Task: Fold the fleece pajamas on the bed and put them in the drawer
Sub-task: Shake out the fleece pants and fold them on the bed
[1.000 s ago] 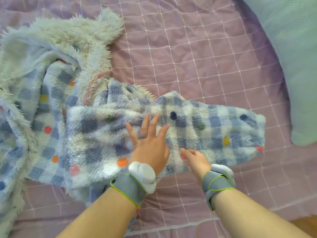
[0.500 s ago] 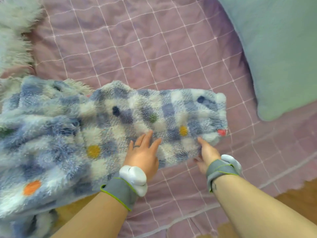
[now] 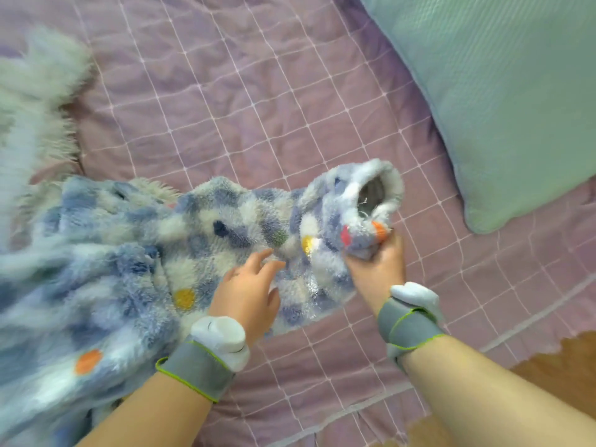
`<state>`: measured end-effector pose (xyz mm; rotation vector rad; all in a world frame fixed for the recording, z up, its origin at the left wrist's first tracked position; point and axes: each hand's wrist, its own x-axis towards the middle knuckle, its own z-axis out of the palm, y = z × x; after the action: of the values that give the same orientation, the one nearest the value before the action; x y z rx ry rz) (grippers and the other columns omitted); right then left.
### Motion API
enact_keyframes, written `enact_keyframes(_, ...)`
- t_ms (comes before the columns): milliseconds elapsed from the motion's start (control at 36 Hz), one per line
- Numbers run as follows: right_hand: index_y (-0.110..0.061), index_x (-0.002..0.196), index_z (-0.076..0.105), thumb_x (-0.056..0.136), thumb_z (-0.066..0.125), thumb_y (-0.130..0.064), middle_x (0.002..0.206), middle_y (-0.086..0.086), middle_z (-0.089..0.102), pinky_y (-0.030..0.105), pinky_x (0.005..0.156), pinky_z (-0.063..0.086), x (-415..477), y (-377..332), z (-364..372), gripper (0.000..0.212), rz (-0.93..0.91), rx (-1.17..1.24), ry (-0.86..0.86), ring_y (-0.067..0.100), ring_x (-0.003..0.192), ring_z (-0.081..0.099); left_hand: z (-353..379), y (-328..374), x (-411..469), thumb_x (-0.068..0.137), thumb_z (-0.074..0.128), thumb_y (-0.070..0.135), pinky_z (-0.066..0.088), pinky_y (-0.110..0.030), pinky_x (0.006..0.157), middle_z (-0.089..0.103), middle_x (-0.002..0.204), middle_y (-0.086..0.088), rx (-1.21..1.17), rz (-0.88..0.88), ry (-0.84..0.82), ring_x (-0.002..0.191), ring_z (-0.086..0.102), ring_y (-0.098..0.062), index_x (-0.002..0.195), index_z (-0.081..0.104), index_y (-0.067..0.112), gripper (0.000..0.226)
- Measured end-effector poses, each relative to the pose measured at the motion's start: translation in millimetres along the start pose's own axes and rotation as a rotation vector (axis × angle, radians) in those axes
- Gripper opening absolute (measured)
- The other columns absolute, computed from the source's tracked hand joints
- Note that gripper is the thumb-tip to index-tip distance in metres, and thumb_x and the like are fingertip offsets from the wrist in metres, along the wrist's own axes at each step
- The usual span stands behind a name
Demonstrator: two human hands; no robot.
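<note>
No lettering, label, brand mark or number can be read anywhere in the head view: not on the fleece pajamas, nor on the grey wrist bands, nor on the checked bed sheet.
</note>
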<state>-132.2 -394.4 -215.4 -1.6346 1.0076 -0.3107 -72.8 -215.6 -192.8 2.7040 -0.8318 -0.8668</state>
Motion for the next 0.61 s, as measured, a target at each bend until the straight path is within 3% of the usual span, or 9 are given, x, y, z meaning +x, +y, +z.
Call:
enact_keyframes(56, -0.032, 0.117, 0.052, 0.057, 0.077, -0.023, 0.132, 0.017, 0.047, 0.019, 0.096, 0.047, -21.0, -16.8, 16.5, 0.066, -0.109, -0.043, -0.16, 0.018, 0.105, 0.061, -15.0, -13.2, -13.4, 0.085, 0.053, 0.015, 0.043, -0.039, 0.097, 0.044, 0.142, -0.002, 0.011, 0.046, 0.131, 0.11, 0.059, -0.031, 0.124, 0.055, 0.024, 0.041)
enact_keyframes(111, -0.017, 0.13, 0.049, 0.065, 0.071, -0.017, 0.146, 0.009, 0.034, 0.009, 0.101, 0.037, -46.6, -39.0, 33.9, 0.069, -0.197, -0.239, -0.323, 0.013, 0.122, 0.048, -28.0, -35.3, -29.2, 0.073, 0.062, 0.012, 0.047, -0.05, 0.093, 0.054, 0.132, -0.011, 0.065, 0.053, 0.256, 0.111, 0.059, -0.037, 0.114, 0.058, 0.02, 0.041)
enact_keyframes(222, -0.012, 0.12, 0.051, 0.067, 0.07, -0.022, 0.159, -0.001, 0.01, 0.036, 0.103, 0.042, -83.4, -42.9, 67.7, 0.057, -0.361, -0.673, -0.646, 0.027, 0.139, 0.03, -38.9, -74.9, -64.9, 0.076, 0.048, 0.026, 0.025, -0.056, 0.108, 0.048, 0.134, -0.011, 0.163, 0.034, 0.458, 0.129, 0.037, -0.032, 0.113, 0.05, 0.021, 0.037)
enact_keyframes(278, -0.012, 0.118, 0.049, 0.073, 0.071, -0.024, 0.159, -0.001, -0.003, 0.035, 0.105, 0.038, -97.7, -41.9, 86.1, 0.052, -0.372, -0.86, -0.833, 0.025, 0.142, 0.021, -36.9, -99.3, -84.5, 0.075, 0.046, 0.036, 0.016, -0.054, 0.109, 0.042, 0.137, -0.009, 0.239, -0.011, 0.456, 0.131, 0.032, -0.03, 0.12, 0.047, 0.022, 0.048)
enact_keyframes(333, -0.012, 0.118, 0.046, 0.079, 0.067, -0.029, 0.159, -0.001, -0.009, 0.034, 0.105, 0.035, -106.3, -39.8, 100.0, 0.048, -0.365, -1.007, -0.938, 0.023, 0.143, 0.015, -26.5, -123.5, -99.1, 0.063, 0.066, 0.047, 0.02, -0.057, 0.106, 0.039, 0.138, -0.01, 0.3, -0.057, 0.372, 0.13, 0.032, -0.031, 0.128, 0.044, 0.022, 0.073)
enact_keyframes(417, -0.013, 0.122, 0.041, 0.078, 0.066, -0.034, 0.159, -0.001, -0.005, 0.036, 0.105, 0.036, -111.2, -32.2, 112.5, 0.055, -0.33, -1.058, -0.925, 0.023, 0.141, 0.019, -12.1, -151.3, -111.0, 0.037, 0.085, 0.053, 0.041, -0.063, 0.092, 0.038, 0.135, -0.012, 0.327, -0.101, 0.198, 0.122, 0.037, -0.032, 0.135, 0.038, 0.021, 0.113)
enact_keyframes(472, -0.016, 0.134, 0.032, 0.074, 0.069, -0.041, 0.159, -0.002, 0.001, 0.04, 0.108, 0.033, -115.5, -26.4, 122.7, 0.074, -0.266, -0.989, -0.859, 0.023, 0.141, 0.021, -6.3, -166.4, -114.6, 0.034, 0.087, 0.052, 0.044, -0.065, 0.087, 0.037, 0.135, -0.012, 0.324, -0.114, 0.157, 0.119, 0.038, -0.031, 0.137, 0.035, 0.022, 0.12)
enact_keyframes(528, -0.023, 0.149, 0.007, 0.07, 0.068, -0.054, 0.159, -0.003, 0.004, 0.045, 0.112, 0.028, -120.6, -24.3, 133.9, 0.104, -0.197, -0.963, -0.803, 0.024, 0.144, 0.017, -3.9, -174.8, -113.8, 0.031, 0.09, 0.046, 0.046, -0.064, 0.084, 0.041, 0.135, -0.011, 0.312, -0.12, 0.145, 0.118, 0.042, -0.031, 0.137, 0.036, 0.022, 0.121)
enact_keyframes(611, -0.025, 0.149, -0.007, 0.072, 0.066, -0.058, 0.158, -0.002, 0.009, 0.048, 0.111, 0.03, -125.4, -26.5, 154.6, 0.111, -0.164, -1.042, -0.704, 0.028, 0.142, 0.019, -4.9, -181.0, -112.2, 0.017, 0.093, 0.022, 0.05, -0.062, 0.078, 0.059, 0.127, -0.011, 0.318, -0.121, 0.153, 0.109, 0.062, -0.032, 0.131, 0.042, 0.023, 0.125)
